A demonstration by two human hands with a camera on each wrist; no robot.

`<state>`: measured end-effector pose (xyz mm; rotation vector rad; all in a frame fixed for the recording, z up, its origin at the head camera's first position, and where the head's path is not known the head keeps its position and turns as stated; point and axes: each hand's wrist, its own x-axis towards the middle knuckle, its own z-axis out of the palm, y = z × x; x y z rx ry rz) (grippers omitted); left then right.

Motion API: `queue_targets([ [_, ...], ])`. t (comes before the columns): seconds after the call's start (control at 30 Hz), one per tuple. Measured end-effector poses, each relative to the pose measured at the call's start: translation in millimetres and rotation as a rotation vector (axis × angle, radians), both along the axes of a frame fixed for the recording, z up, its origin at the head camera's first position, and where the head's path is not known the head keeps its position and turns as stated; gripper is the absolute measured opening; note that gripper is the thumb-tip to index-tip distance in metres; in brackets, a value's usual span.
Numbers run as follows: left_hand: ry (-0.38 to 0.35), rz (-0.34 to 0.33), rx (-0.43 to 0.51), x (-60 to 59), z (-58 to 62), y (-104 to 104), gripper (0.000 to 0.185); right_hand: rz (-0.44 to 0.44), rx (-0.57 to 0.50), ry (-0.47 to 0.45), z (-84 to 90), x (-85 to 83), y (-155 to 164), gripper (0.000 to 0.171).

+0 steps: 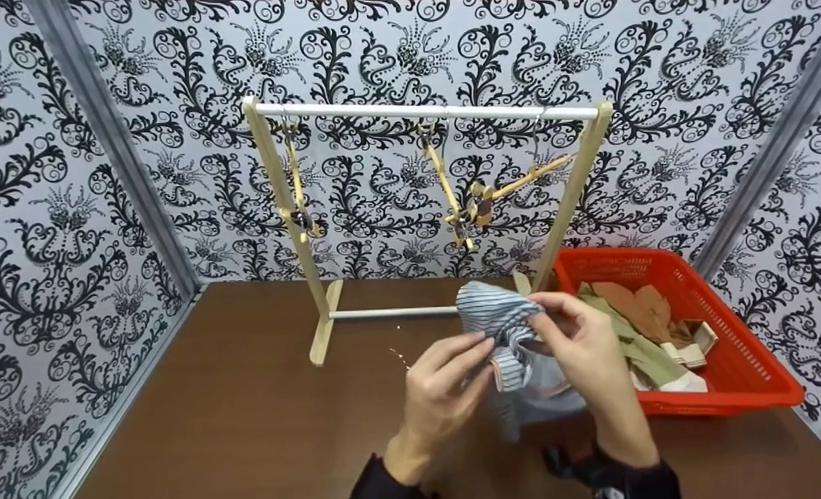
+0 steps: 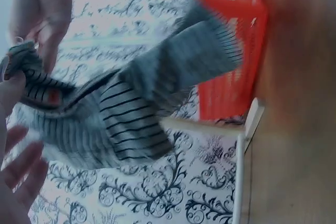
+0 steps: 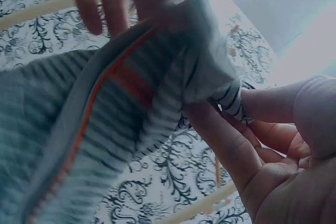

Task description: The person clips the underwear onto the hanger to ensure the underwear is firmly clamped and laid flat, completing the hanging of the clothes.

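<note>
Both hands held a striped garment [image 1: 500,326] above the desk [image 1: 244,416], just in front of the wooden rack [image 1: 424,111]. Left hand [image 1: 442,391] pinched its hem; right hand [image 1: 580,346] gripped the bunched top. No readable label showed. Red basket [image 1: 743,360] sat right of the rack.

rack: wooden clothes rack [image 1: 421,208] with a white top rail, upright at the back of the table
hangers: three wooden clip hangers [image 1: 455,190] on the rail, two of them tangled at the right
basket: red plastic basket [image 1: 743,360] at the right, holding folded tan and green clothes [image 1: 643,326]
table: brown tabletop [image 1: 244,416]
walls: black-and-white floral pattern [image 1: 410,55]
</note>
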<state>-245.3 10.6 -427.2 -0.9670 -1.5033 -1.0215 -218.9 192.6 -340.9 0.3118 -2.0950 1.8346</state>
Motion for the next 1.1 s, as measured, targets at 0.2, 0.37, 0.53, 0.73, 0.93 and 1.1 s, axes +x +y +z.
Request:
queue_targets([
  [0.2,-0.092,-0.080,0.011,-1.6,-7.4,0,0.026,0.055,0.032,-0.026,-19.0,-1.9,-4,0.022],
  [0.37,-0.260,-0.098,0.099,-1.1,-11.5,-2,0.021,0.146,0.068,-0.051,-26.9,-4.4,-5,0.025],
  [0.53,-0.345,-0.099,0.159,-0.4,-9.7,-8,0.019,0.187,0.217,0.033,-31.2,-6.6,-5,0.027],
  [0.73,-0.342,-0.071,0.162,-2.2,-5.4,-13,0.021,0.206,0.350,0.294,-33.0,-7.9,-7,0.032],
  [0.93,-0.329,-0.040,0.145,-3.2,-1.3,-19,0.021,0.167,0.503,0.548,-30.9,-10.4,-10,0.039],
  [1.1,-0.341,-0.037,0.124,-3.3,-0.1,-22,0.023,0.153,0.550,0.647,-31.9,-13.0,-11,0.037],
])
